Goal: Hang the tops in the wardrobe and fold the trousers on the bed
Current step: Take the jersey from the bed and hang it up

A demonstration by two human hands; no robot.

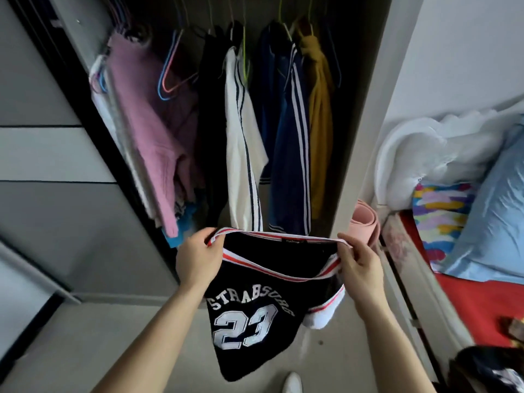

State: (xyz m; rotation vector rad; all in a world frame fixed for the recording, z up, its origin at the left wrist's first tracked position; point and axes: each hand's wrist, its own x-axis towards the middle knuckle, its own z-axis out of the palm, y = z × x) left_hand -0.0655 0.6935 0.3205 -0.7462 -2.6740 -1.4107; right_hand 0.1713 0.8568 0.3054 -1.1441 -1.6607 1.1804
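Note:
A black jersey top (249,321) with a white "23" and a red-and-white striped neckline hangs between my hands in front of the open wardrobe (365,114). My left hand (198,259) grips the neckline's left side. On the right side, my right hand (358,265) pinches the same striped band, stretching the neck opening wide. Several tops hang on the rail inside: a pink one (147,123), a white one with dark stripes (241,143), a navy one (286,143) and a mustard one (320,114). An empty pink-and-blue hanger (173,72) hangs among them.
The bed (482,302) with a red sheet lies at the right, holding a blue pillow (493,222), a multicoloured cloth (439,217) and a white duvet (431,148). A rolled pink mat (364,225) stands beside the wardrobe. Dark clothing (487,370) lies at the bottom right. Grey sliding doors (42,154) fill the left.

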